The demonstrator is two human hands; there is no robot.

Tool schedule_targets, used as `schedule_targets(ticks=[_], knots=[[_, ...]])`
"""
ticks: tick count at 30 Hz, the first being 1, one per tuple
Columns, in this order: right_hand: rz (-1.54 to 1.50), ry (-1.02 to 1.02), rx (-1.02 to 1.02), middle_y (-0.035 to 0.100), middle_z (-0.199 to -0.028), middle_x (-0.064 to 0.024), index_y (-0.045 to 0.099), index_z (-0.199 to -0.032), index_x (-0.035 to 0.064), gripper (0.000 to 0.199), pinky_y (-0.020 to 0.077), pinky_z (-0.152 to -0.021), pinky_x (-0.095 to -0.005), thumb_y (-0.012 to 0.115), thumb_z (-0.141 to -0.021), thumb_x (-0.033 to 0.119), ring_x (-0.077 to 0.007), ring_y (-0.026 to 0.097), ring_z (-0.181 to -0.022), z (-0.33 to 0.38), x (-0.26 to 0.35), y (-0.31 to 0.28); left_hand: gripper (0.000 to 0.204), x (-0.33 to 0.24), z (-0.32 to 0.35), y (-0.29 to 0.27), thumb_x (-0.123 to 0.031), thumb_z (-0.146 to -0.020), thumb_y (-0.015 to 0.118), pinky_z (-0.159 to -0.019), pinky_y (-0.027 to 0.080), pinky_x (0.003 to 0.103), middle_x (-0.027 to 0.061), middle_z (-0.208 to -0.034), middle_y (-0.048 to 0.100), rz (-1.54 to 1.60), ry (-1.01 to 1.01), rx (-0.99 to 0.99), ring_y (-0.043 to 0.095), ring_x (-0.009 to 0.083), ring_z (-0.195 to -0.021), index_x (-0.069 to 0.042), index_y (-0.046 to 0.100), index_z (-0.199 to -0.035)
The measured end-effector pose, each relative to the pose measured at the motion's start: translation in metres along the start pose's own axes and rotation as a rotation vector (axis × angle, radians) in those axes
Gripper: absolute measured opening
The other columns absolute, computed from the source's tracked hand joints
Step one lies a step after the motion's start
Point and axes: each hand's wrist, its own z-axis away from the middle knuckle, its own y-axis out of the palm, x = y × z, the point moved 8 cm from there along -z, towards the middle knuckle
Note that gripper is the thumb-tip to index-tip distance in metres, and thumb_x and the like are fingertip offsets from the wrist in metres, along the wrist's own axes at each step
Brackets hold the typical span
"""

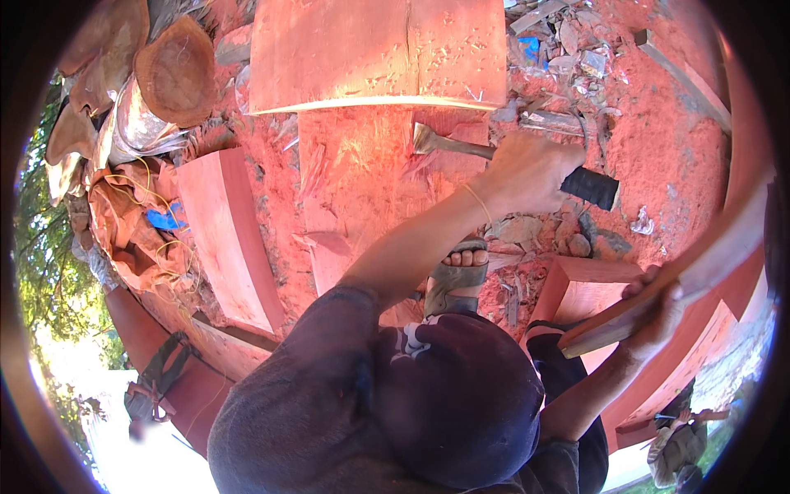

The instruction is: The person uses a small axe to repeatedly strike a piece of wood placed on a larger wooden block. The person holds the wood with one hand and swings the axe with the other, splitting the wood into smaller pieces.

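Observation:
My left hand reaches across to the right, its fingers wrapped round a chisel-like tool. The tool's flared metal blade points left, and its black-wrapped handle end sticks out to the right of the fist. Below the blade lies a broad, rough-cut timber, and beyond that a thick wooden slab strewn with chips. At the right, my right hand grips a long wooden board, which slants up toward the right rim. Some of its fingers curl over the board's edge.
Squared beams lie to the left, near cut log ends and an orange-brown sheet. Rubble and wood scraps cover reddish ground at far right. My sandalled foot stands beside the timber. Another person is at lower right.

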Motion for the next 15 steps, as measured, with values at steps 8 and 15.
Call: schedule_targets(ticks=[8, 15], knots=[[0.612, 0.038, 0.240, 0.066, -0.084, -0.0084, 0.062, -0.111, -0.0026, 0.045, 0.0511, -0.063, -0.0313, 0.066, -0.094, 0.039, -0.0187, 0.064, -0.072, 0.032, -0.051, 0.064, 0.025, 0.007, -0.005, 0.004, -0.016, -0.067, 0.074, -0.063, 0.049, 0.049, 0.0107, -0.074, 0.066, -0.015, -0.019, -0.006, 0.068, 0.0354, -0.074, -0.012, 0.059, -0.087], [-0.198, -0.125, -0.050, 0.058, -0.090, -0.0099, 0.050, -0.127, -0.0012, 0.058, 0.0530, -0.066, -0.0321, 0.062, -0.097, 0.048, -0.0185, 0.059, -0.076, 0.009, 0.017, 0.008, 0.024, 0.015, -0.010, 0.011, -0.019, -0.068, 0.072, -0.060, 0.051, 0.050, 0.0124, -0.073, 0.067, -0.090, -0.001, -0.016, 0.069, 0.0363, -0.070, -0.012, 0.060, -0.087]])
